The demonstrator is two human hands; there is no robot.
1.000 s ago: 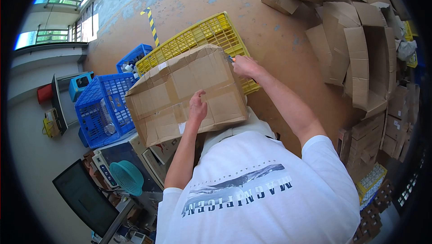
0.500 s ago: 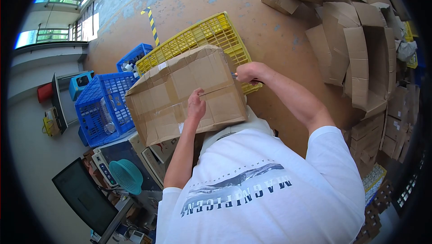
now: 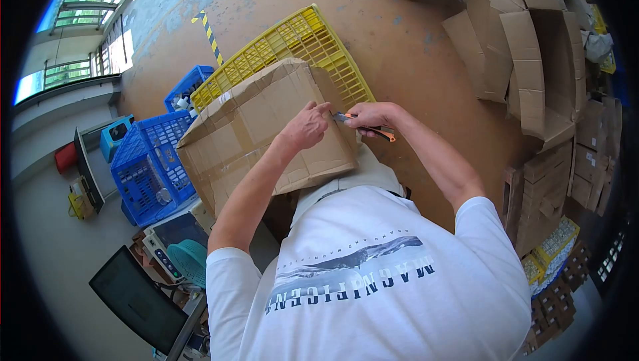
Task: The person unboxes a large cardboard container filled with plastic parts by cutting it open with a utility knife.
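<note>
A large brown cardboard box [image 3: 256,124], taped along its seams, lies tilted in front of my body. My right hand [image 3: 373,116] is closed around a box cutter [image 3: 384,133] with an orange and black handle. The cutter's front end points left, right at the box's upper right edge. Close to that tip, my left hand [image 3: 308,125] rests over the box with its index finger stretched out toward the edge and nothing visible in its grip. The other left fingers are partly bent.
A yellow plastic crate [image 3: 346,71] lies just behind the box. Blue crates [image 3: 150,168] stand on the left, above a monitor [image 3: 136,301] and a teal basket [image 3: 190,261]. Opened cardboard boxes [image 3: 526,61] are piled at the right. A striped tape line [image 3: 211,38] marks the floor.
My left hand has moved up and right across the box to its edge near the cutter. My right hand has turned, so more of the cutter's handle shows.
</note>
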